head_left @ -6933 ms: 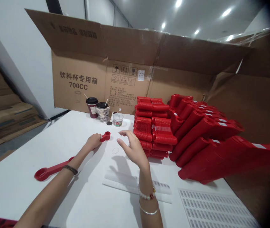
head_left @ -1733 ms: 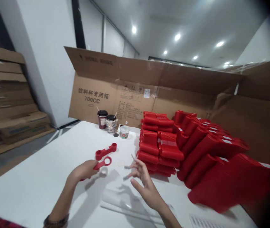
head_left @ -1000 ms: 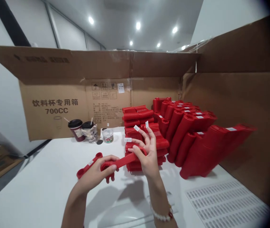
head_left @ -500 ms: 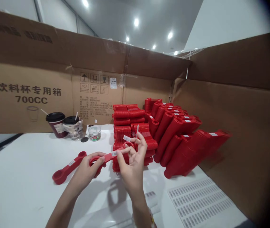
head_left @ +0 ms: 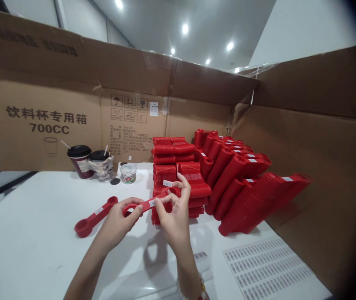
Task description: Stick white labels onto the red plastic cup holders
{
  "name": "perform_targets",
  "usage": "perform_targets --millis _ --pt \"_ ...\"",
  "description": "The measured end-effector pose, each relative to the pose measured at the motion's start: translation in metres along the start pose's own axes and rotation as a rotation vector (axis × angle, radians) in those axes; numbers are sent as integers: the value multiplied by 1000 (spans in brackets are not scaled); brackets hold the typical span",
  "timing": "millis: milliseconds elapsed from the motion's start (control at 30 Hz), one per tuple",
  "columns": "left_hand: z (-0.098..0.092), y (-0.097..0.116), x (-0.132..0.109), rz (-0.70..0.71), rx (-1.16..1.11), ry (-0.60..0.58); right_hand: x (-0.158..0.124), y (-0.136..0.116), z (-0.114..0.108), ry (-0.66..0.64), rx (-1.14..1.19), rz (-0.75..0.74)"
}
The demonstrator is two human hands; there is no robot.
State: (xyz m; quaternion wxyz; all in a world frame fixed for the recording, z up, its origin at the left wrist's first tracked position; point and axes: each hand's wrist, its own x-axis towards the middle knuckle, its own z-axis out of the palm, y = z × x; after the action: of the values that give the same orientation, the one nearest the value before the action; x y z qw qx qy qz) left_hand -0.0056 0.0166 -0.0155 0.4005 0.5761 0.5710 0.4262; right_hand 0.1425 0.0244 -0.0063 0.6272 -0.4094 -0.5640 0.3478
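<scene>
A red plastic double-ended measuring spoon [head_left: 146, 206] is held in the air between both hands. My left hand [head_left: 118, 220] pinches its near end, with the fingers closed around the scoop. My right hand [head_left: 176, 214] has its thumb on a small white barcode sticker [head_left: 152, 203] on the handle, while its fingers reach along the far scoop. Another barcode sticker [head_left: 167, 183] clings to a finger of that hand, and a thin white strip shows at a raised fingertip. To the left, a red labelled spoon stack [head_left: 95, 218] lies on the table.
Bundled red spoons [head_left: 165, 175] are stacked behind my hands; labelled stacks [head_left: 228, 166] lean at right. A sticker sheet [head_left: 267, 266] lies front right. Two lidded cups [head_left: 81, 164] and a clear tub [head_left: 128, 174] stand at back left. Cardboard walls [head_left: 49, 96] surround the white table [head_left: 34, 233].
The view has shifted slightly, so the scene sits a little further right. My right thumb remains at the sticker on the handle, and its raised fingers have curled in slightly.
</scene>
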Motion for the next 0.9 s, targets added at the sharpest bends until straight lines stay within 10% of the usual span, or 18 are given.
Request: perform_targets --millis 900 --pt "-6 -2 -3 34 56 15 0 5 3 -8 -6 9"
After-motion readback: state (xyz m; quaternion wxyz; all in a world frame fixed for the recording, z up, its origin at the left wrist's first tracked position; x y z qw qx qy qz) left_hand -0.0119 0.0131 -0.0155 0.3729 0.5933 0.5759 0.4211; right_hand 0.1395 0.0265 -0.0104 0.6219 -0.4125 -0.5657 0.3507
